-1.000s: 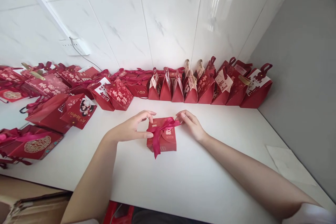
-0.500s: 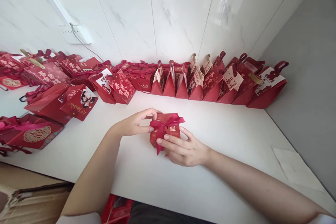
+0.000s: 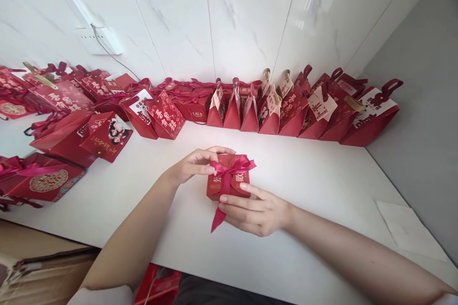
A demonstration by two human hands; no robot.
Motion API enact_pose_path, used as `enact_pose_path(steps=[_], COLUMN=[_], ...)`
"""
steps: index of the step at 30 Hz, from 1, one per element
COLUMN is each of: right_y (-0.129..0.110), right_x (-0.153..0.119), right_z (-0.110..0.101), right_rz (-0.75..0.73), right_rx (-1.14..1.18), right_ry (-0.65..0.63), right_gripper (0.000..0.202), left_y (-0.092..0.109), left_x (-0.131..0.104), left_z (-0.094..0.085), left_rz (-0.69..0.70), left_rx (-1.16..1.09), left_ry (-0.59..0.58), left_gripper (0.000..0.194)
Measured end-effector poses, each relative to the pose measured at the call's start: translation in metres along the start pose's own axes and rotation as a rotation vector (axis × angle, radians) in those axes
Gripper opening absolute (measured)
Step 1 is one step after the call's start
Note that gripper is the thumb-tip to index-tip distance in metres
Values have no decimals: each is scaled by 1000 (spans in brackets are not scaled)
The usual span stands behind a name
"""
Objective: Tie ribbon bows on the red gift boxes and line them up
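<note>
A small red box (image 3: pixel 214 189) with gold characters sits between my two hands above the white table's middle. A magenta ribbon (image 3: pixel 226 182) is tied round it in a bow, and one tail hangs down over the near side. At the box's left and far edges, my left hand (image 3: pixel 200 164) grips it, with the thumb by the bow's left loop. My right hand (image 3: pixel 252 209) holds its near right side, fingertips on the top and front edge.
Red gift boxes (image 3: pixel 268 119) stand in a row along the tiled wall. More boxes (image 3: pixel 64 138) crowd the left side of the white table (image 3: pixel 307 176). A pale sheet (image 3: pixel 410 228) lies at the right. A cardboard box (image 3: pixel 46 276) is below the left edge.
The box has turned slightly and shifted a little right. My left hand has moved right, its fingers reaching farther along the far edge. The ribbon tail now hangs lower.
</note>
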State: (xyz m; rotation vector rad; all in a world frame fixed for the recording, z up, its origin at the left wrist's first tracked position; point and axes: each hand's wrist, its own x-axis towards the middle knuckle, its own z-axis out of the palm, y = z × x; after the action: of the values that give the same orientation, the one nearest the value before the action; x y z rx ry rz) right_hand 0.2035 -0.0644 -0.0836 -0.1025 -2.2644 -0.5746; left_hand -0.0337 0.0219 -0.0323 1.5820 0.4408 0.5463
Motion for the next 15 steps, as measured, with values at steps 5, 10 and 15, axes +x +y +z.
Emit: enact_pose_path(steps=[5,10,15], right_y=[2,2,1], right_x=[3,3,6], right_z=[0,0,-1], right_rz=[3,11,-22], right_rx=[107,72,48], right_ry=[64,97,100], right_gripper=[23,20,14], left_y=[1,4,11], left_x=[4,7,7], left_z=[9,13,19], left_rz=[-78,-133,-140], left_rx=[1,168,386], left_ry=[104,202,238], left_gripper=[36,39,43])
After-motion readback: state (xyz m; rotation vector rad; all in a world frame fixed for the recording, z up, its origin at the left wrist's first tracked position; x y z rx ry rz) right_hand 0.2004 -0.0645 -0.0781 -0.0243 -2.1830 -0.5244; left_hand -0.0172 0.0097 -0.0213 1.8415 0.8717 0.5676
